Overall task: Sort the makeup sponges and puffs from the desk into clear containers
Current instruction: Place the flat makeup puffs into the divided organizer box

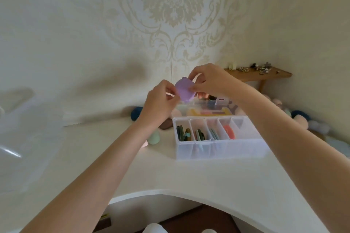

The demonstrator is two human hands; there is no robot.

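I hold a flat lilac puff up in the air above the desk, pinched on its left edge by my left hand and on its right edge by my right hand. Below them stands a clear divided container with dark green, teal, pale blue and coral puffs standing on edge in its compartments. A second clear container sits behind it with yellow and pink pieces inside. A mint green sponge, a brown sponge and a dark blue puff lie on the desk at the left.
The white desk has a curved front edge. Fluffy pink, blue and white puffs are heaped at the right by the wall. A small wooden shelf with trinkets hangs at the back right. Clear plastic lies at the far left.
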